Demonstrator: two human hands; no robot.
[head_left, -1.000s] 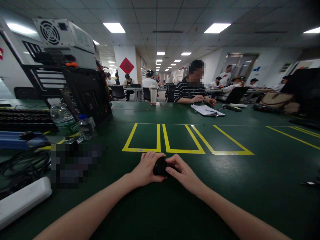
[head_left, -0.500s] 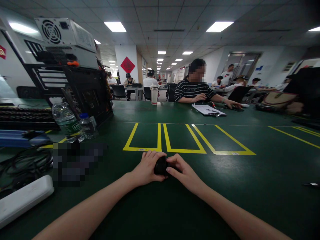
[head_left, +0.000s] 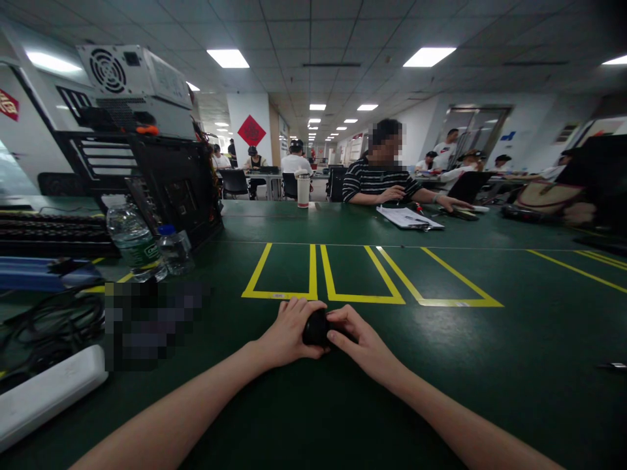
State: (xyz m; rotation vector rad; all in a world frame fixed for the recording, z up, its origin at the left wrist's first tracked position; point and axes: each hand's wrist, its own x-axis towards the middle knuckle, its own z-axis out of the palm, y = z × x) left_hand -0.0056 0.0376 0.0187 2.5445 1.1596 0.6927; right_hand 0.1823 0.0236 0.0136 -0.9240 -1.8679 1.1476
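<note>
A small, rounded black object (head_left: 316, 328) is between my hands over the green table, just nearer to me than the yellow tape frames (head_left: 274, 296); its exact kind does not show. My left hand (head_left: 289, 329) is wrapped round its left side, fingers over the top and thumb along the near edge. On its right side my right hand (head_left: 360, 336) grips with bent fingers and thumb, and part of what lies between those fingertips is hidden.
On the left stand an open computer case (head_left: 171, 189), two plastic bottles (head_left: 134, 238) (head_left: 175, 251), cables (head_left: 44, 320) and a white bar-shaped object (head_left: 51, 395). A co-worker (head_left: 377, 173) sits across the green table (head_left: 470, 372) by a clipboard (head_left: 409, 217). A cup (head_left: 303, 190) stands at the far edge.
The view has tilted up slightly, so everything sits a little lower. Both hands stay on the black object, which shows a slightly rounder face now.
</note>
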